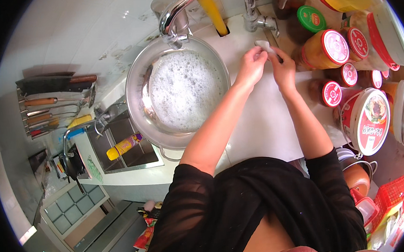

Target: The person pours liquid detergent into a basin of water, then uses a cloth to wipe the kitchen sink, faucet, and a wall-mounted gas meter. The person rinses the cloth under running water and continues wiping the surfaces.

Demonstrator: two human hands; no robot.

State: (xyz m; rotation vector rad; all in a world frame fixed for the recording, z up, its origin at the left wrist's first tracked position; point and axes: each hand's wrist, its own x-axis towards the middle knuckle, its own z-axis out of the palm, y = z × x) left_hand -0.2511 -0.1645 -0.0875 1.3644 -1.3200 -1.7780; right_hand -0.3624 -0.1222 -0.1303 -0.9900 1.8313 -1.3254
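My left hand (253,64) and my right hand (285,69) meet above the pale countertop (261,115), to the right of a large metal basin. Pinched between the fingers of both is a small white piece (263,45), perhaps cloth or tissue; the fingers cover part of it. White suds (185,92) fill the round metal basin (135,99), which stands left of my hands. A chrome faucet spout (170,24) reaches over the basin's far rim. The faucet valve (263,22) on the wall pipe is just beyond my fingers.
Lidded jars (335,46) and a white-lidded tub (373,121) crowd the right side. A yellow pipe (212,11) enters the counter at the back. Left of the basin, a yellow bottle (124,147) lies across the sink (113,132). Knives and a cleaver (51,84) hang on the wall.
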